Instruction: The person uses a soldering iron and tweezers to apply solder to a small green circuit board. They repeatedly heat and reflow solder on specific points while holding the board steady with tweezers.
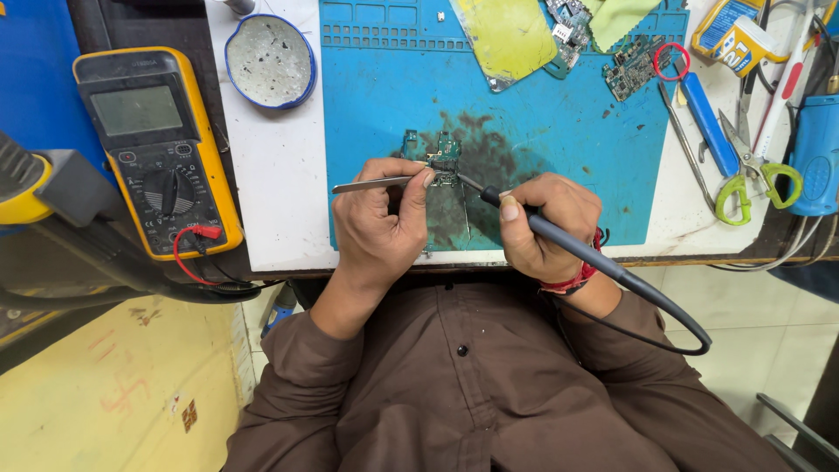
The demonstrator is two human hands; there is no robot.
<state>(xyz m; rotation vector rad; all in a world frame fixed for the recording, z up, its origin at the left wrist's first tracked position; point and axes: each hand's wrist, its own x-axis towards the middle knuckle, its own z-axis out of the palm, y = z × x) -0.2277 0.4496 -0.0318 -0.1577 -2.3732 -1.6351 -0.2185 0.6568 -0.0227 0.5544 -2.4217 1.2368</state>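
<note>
A small green circuit board (443, 156) lies on a blue work mat (559, 122), over a dark stained patch. My left hand (381, 223) grips metal tweezers (371, 184), whose tips press on the board's near edge. My right hand (544, 225) holds a black soldering iron (559, 240) like a pen. Its tip reaches the board from the right. The iron's black cable (673, 319) loops off past my right wrist.
A yellow multimeter (157, 149) with a red lead stands at the left. A round blue-rimmed tin (270, 59) sits behind it. Further boards (634, 68), a blue-handled tool (710, 122) and green-handled scissors (756, 179) crowd the right; a yellow-green cloth (507, 35) lies at the back.
</note>
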